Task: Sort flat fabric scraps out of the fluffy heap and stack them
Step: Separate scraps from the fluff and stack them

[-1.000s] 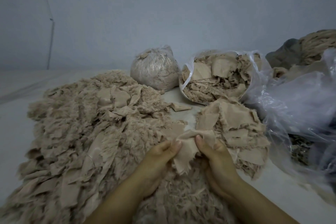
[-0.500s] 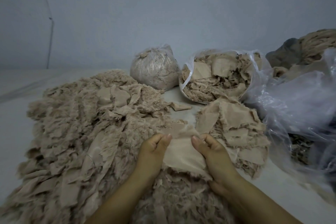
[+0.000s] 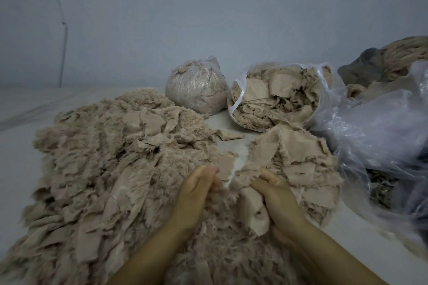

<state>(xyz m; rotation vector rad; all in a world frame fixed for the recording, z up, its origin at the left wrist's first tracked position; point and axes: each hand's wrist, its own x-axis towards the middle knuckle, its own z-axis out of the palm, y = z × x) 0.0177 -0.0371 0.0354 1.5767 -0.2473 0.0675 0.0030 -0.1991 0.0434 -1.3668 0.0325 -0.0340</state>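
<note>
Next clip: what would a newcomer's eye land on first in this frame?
The big fluffy heap of beige scraps fills the left and centre. Both hands, the left hand and right hand, work at its near edge beside the flat stack. Behind stand a tied bag and an open bag.

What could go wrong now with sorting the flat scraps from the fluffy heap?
1. The stack of flat scraps touches the fluffy heap near the right hand, so sorted pieces may mix back.
2. Everything is the same beige, so a fluffy scrap could be stacked by mistake.
3. The left hand looks blurred; its grip may slip.
</note>
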